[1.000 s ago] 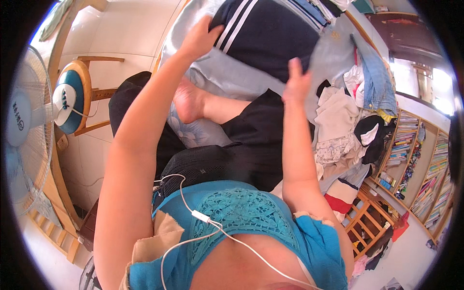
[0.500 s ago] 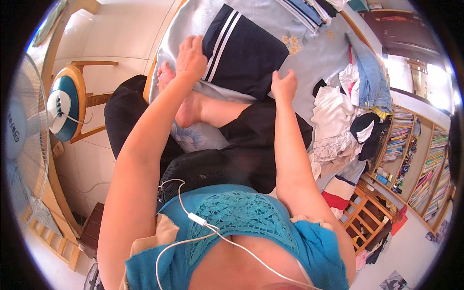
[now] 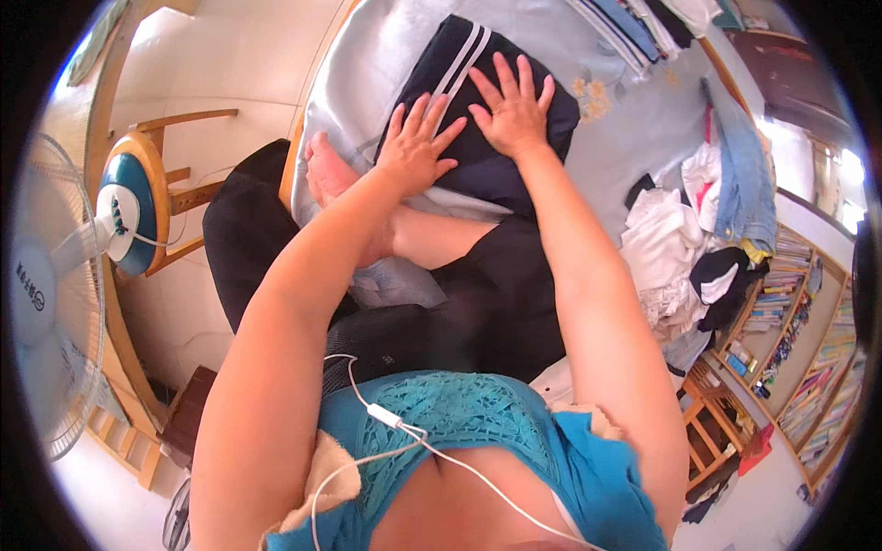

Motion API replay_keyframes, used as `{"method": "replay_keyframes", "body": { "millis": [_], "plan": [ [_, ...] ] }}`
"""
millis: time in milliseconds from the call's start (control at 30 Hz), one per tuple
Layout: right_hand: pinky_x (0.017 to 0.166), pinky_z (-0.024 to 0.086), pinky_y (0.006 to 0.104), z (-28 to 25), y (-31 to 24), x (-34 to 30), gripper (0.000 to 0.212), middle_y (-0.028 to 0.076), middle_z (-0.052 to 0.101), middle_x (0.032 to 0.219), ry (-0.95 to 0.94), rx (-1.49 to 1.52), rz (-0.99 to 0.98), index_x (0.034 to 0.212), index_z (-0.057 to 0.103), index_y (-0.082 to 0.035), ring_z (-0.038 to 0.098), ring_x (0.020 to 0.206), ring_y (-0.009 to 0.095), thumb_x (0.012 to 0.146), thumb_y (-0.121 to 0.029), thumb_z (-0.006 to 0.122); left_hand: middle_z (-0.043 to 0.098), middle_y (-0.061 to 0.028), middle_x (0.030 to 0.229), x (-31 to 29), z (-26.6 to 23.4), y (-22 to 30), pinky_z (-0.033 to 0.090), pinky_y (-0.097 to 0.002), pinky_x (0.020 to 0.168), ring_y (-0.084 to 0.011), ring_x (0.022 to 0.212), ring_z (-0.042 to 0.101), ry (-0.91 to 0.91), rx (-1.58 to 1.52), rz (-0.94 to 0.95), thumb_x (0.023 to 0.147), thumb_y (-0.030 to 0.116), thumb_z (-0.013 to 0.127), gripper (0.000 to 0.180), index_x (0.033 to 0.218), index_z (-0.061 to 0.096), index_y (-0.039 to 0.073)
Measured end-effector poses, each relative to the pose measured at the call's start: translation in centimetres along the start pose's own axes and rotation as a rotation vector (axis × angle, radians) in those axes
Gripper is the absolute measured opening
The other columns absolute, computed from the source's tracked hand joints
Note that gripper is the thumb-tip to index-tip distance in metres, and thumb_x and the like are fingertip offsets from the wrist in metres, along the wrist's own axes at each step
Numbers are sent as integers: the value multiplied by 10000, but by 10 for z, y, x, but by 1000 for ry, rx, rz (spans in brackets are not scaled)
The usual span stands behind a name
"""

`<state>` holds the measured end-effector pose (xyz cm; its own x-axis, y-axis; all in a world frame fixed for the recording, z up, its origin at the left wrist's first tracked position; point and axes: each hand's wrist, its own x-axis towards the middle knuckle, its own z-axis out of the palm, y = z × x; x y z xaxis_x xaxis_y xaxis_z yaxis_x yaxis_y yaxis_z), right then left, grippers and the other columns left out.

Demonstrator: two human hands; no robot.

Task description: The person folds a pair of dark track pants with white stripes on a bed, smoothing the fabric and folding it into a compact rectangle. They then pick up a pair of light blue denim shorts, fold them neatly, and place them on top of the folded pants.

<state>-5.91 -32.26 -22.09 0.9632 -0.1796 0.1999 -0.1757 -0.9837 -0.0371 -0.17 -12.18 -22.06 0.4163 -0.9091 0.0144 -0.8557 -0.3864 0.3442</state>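
A dark navy garment (image 3: 432,78) with two white stripes lies folded into a rough square on the pale satin bed cover (image 3: 354,83). My left hand (image 3: 413,151) rests on its near left part, fingers spread. Flat on its upper middle lies my right hand (image 3: 514,108), its fingers also spread, the fingertips beside the stripes. Neither hand grips the cloth. Parts of the garment under both palms are hidden. My bare foot (image 3: 329,170) is just left of the garment, and my crossed legs in black trousers (image 3: 487,294) lie on its near side.
Folded clothes (image 3: 634,32) lie at the far right of the bed. A heap of loose clothes, with a white garment (image 3: 661,230) and a denim piece (image 3: 744,174), is at the right. A fan (image 3: 55,266) and a round stool (image 3: 152,179) stand at the left. A white earphone cable (image 3: 384,416) hangs before me.
Both hands have come from the garment's left and right edges inward onto its top and now lie flat with fingers spread. The garment looks more compact, and the whole view has shifted slightly.
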Motion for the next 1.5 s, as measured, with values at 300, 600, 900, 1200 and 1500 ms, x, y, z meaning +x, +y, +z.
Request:
{"method": "replay_keyframes", "body": {
  "millis": [300, 600, 900, 1200, 1500],
  "plan": [
    [985, 182, 629, -10, 22, -6, 623, 117, 317, 1404, 110, 28, 12, 1317, 401, -385, 281, 1269, 379, 743, -430, 639, 81, -82, 1507, 4, 0, 2, 113, -543, 1076, -308, 1381, 60, -87, 30, -78, 843, 476, 511, 634, 1407, 272, 312],
    [937, 187, 720, -13, 11, -46, 754, 169, 33, 1493, -78, -37, 181, 1411, 213, -359, 47, 1338, 456, 774, -494, 593, 102, -107, 1500, 6, -3, 2, 145, -566, 1059, -339, 1369, 102, -89, 29, -48, 838, 453, 532, 646, 1408, 273, 296],
    [942, 206, 694, -20, 1, -49, 643, 152, 186, 1442, -52, -42, 206, 1356, 349, -281, 151, 1317, 414, 780, -422, 600, 103, -103, 1501, 6, -3, 1, 132, -560, 1065, -332, 1372, 93, -92, 9, -49, 841, 453, 526, 644, 1410, 272, 290],
    [681, 457, 364, -26, 91, -40, 347, 105, 604, 834, 69, 1273, 1501, 875, 562, -1, 573, 755, 236, 863, -347, 590, 82, -96, 1505, 6, -2, -1, 125, -554, 1067, -323, 1375, 79, -97, 21, -54, 849, 458, 510, 639, 1414, 260, 293],
    [746, 515, 341, -10, 96, -38, 378, 97, 617, 1018, 106, 1919, 1280, 1195, 511, -29, 605, 856, 197, 858, -186, 582, 62, -91, 1509, 8, 0, 1, 102, -548, 1072, -312, 1380, 60, -119, 46, -71, 860, 482, 479, 633, 1418, 240, 303]
  ]
}}
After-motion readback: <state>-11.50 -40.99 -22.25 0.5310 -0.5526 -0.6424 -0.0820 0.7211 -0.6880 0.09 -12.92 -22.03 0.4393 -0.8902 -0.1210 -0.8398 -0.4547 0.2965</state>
